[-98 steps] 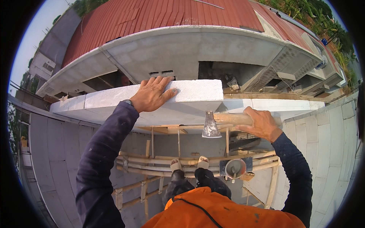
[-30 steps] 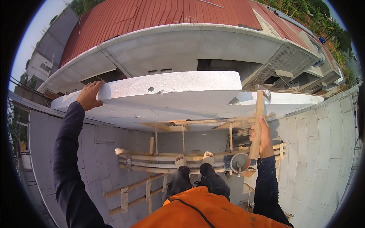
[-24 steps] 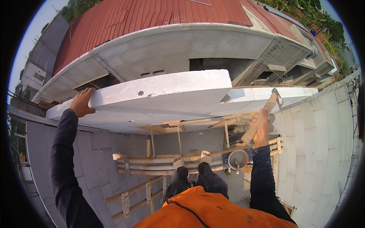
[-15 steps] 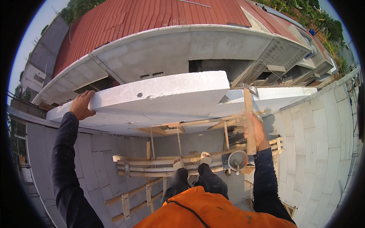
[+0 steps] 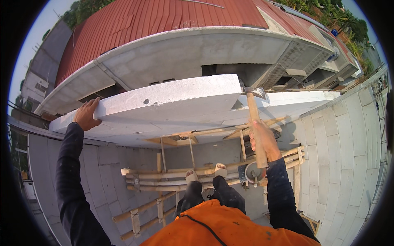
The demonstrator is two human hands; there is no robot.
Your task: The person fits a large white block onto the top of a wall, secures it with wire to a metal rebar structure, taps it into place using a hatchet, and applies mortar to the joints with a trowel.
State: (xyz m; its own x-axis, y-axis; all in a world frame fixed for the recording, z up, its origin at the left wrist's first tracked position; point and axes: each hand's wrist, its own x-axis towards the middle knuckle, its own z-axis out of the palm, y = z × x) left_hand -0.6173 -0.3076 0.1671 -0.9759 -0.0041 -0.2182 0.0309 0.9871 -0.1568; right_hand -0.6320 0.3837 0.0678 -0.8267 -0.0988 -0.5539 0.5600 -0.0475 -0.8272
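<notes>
person's right hand point(image 5: 264, 138) clenched round wooden-handled tool point(image 5: 253, 111), metal head at right end of white block point(image 5: 172, 94), contact unclear. left hand point(image 5: 86, 115) cupped at block's left end, can't tell if gripping. block lies atop white wall point(image 5: 301, 98).

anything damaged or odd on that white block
Yes, the long white block has a small dark pit in its sunlit upper face, nearer the left hand. It interrupts an otherwise pale surface, possibly chipped.

Bright daylight; bent rim, perhaps soft.
</notes>
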